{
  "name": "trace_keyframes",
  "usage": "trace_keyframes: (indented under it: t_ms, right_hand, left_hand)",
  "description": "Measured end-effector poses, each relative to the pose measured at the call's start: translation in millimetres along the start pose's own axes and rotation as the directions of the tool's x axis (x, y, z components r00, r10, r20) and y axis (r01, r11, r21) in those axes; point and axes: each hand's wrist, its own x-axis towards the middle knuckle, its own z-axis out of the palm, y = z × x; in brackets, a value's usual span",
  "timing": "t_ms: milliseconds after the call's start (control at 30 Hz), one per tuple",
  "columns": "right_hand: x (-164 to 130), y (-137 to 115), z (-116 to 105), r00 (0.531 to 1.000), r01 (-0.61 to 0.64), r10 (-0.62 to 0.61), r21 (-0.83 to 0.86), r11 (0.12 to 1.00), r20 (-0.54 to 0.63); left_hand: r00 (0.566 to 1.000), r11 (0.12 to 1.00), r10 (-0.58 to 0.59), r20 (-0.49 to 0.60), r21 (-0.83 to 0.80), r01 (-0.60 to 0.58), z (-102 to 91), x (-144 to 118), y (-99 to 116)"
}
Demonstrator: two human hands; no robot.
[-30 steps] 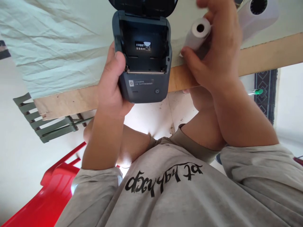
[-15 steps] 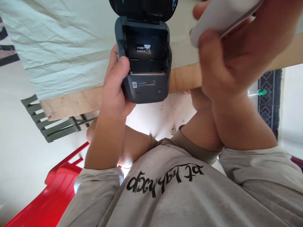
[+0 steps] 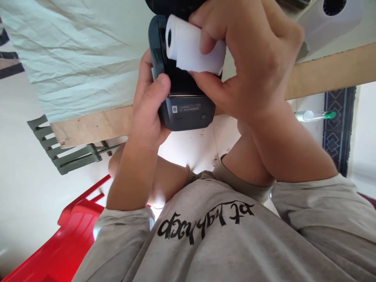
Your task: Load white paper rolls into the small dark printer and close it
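My left hand (image 3: 149, 113) grips a small dark grey label printer (image 3: 186, 113) by its left side, thumb on the front edge; its lid is flipped open at the top of the view. My right hand (image 3: 249, 58) pinches a white paper roll (image 3: 188, 49) between thumb and fingers and holds it lying sideways right over the printer's open paper bay, its hollow core facing left. The bay itself is mostly hidden by the roll and my fingers.
A table with a wrinkled pale green cloth (image 3: 73, 58) and a bare wooden edge (image 3: 329, 70) lies ahead. A second white roll (image 3: 331, 15) sits at the top right. A grey slatted chair (image 3: 64, 149), a red plastic chair (image 3: 58, 250) and a green-capped bottle (image 3: 314, 115) are on the floor.
My right hand lifted the paper roll off the table at the right and carried it left, over the printer's open bay. My left hand kept holding the printer.
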Motion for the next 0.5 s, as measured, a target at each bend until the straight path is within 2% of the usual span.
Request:
trace_keyframes:
  t_ms: [100,233,333,400,433,500]
  right_hand:
    - [-2.4,4.7,1.1,0.965,0.255,-0.263,-0.18,0.95,-0.02]
    - [-9.5,7.5,4.6,0.91,0.366,-0.392,-0.186,0.912,-0.13]
    - [-17.4,4.1,9.9,0.832,0.475,-0.507,-0.181,0.861,-0.226]
    - [-20.6,3.6,13.6,0.78,0.543,-0.574,-0.186,0.819,-0.25]
    - [-20.9,4.7,14.4,0.772,0.566,-0.586,-0.154,0.81,-0.244]
    - [-18.5,9.6,12.9,0.808,0.559,-0.544,0.004,0.829,-0.226]
  left_hand:
    - [1.0,1.0,-0.022,0.002,0.005,0.022,0.1,-0.6,0.5]
    - [1.0,1.0,-0.012,-0.028,-0.016,0.011,0.0,0.0,0.4]
    - [0.999,1.0,-0.022,-0.036,0.005,0.022,-3.7,0.2,0.1]
    - [0.998,0.997,-0.036,-0.053,0.066,0.039,-7.7,-0.6,0.0]
    - [0.997,0.994,-0.039,-0.065,0.103,0.046,-9.6,-1.3,0.1]
    - [0.996,0.985,-0.035,-0.077,0.167,0.047,-12.6,-2.6,0.5]
